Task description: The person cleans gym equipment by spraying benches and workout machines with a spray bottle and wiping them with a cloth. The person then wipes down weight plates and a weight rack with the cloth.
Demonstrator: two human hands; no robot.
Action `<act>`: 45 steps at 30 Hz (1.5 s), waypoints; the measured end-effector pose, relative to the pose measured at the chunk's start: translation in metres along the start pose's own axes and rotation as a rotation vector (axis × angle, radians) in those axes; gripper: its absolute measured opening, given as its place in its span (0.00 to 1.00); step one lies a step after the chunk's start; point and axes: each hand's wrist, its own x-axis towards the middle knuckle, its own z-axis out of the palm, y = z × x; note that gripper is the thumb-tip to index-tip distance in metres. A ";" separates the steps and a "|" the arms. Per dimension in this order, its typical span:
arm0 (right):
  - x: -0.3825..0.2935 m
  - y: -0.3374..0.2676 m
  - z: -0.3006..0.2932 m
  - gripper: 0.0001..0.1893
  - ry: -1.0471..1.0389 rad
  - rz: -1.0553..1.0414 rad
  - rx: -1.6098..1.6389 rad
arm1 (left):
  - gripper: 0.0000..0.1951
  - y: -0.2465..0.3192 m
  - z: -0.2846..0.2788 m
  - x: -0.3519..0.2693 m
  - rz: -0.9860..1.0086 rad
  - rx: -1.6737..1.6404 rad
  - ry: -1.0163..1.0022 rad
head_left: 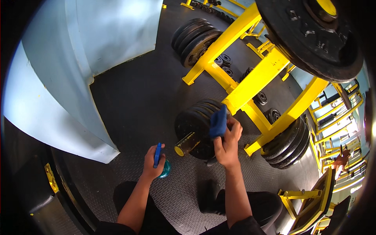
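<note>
My left hand (154, 161) is closed around a teal spray bottle (166, 169) with a blue trigger head (157, 155). In my right hand (230, 144) is a folded blue cloth (218, 122), held up between thumb and fingers. Just behind the cloth, black weight plates (194, 127) are stacked on a peg of a yellow steel plate rack (258, 77). The worn end of that peg (184, 147), yellow at its tip, points toward my left hand. Whether the cloth touches the plates or the frame, I cannot tell.
Large black plates (311, 38) overhang at the upper right, with more stacks (196, 41) on the rack's far side and lower right (288, 144). A pale blue wall (117, 32) juts in at the left. Small plates (226, 60) lie on the textured rubber floor. A yellow-framed bench (311, 202) stands lower right.
</note>
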 end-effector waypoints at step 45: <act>-0.150 0.124 0.189 0.30 0.637 0.977 1.456 | 0.18 0.009 0.036 -0.003 -0.024 -0.117 -0.082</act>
